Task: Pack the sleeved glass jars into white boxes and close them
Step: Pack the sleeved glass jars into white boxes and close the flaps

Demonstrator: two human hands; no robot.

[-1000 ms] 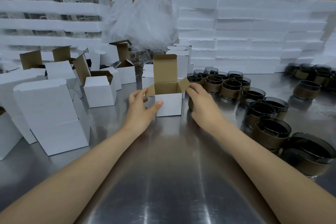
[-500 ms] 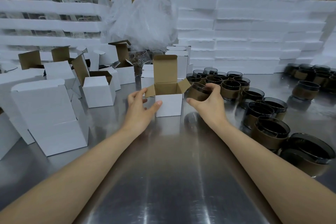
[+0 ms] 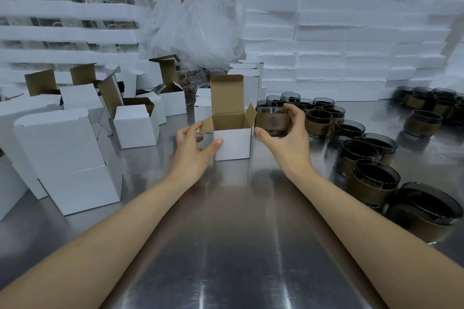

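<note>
On the steel table (image 3: 226, 246), stacked foam slabs (image 3: 339, 45) line the back, white boxes (image 3: 75, 158) crowd the left, and sleeved jars (image 3: 371, 183) stand in rows at right. Near centre stands one open white box (image 3: 232, 143), lid flap upright; the left hand (image 3: 193, 148) grips its left wall, thumb on the front face. Just right of that box, the right hand (image 3: 288, 138) holds a sleeved glass jar (image 3: 273, 121) off the table, fingers curled round it.
</note>
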